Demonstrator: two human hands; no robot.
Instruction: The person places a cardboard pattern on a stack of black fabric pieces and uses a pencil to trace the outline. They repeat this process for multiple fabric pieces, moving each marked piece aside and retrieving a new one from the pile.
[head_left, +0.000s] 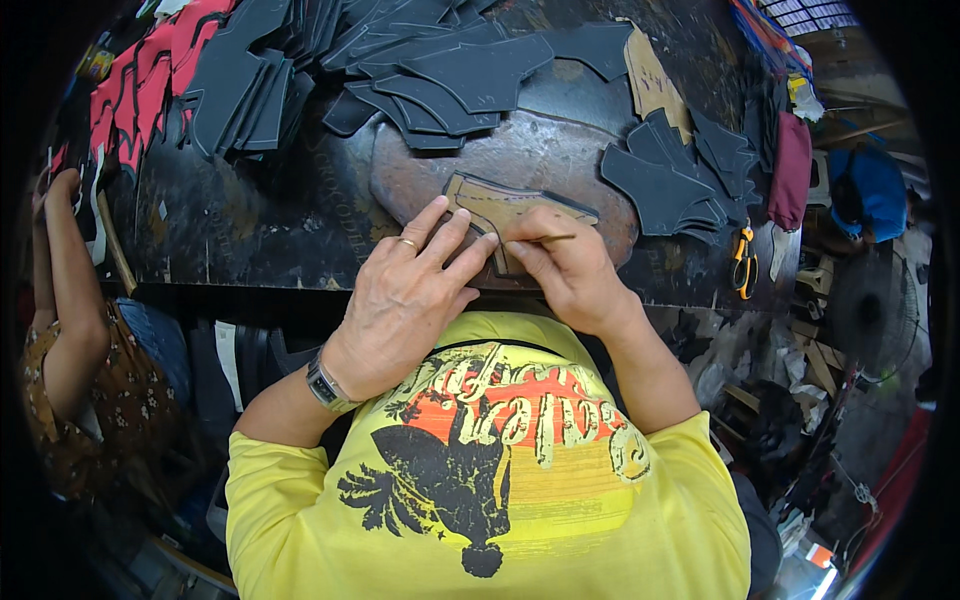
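"Left hand (405,290) first: what is it doing?"

"It lies flat with its fingers spread, gripping nothing. Its fingertips press down around the left end of the tan template (500,207), which rests on the near half of the brown rounded slab (560,150)."

"And the right hand (578,268)?"

"Closed in a pinch, with a thin tool (558,238) between thumb and fingers. Its back end sticks out to the right; I can't see the tip clearly, as the fingers cover it."

"So which step is this?"

"Tracing, I'd judge. A dark piece (522,189) shows along the template's far edge, and the tool seems to be working at the near edge, by the narrow part that points toward the person."

"What does the next move call for?"

"Steady pressure from the spread fingers, I think, so the template doesn't slip, while the pinch keeps the tool close against the edge. A shift there would probably spoil the line."

"Anything similar around?"

"Black cut pieces (475,75) overlap the slab's far side, many with pale outlines. More black pieces (660,180) lie at its right, and orange-handled snips (744,265) sit farther right of it."
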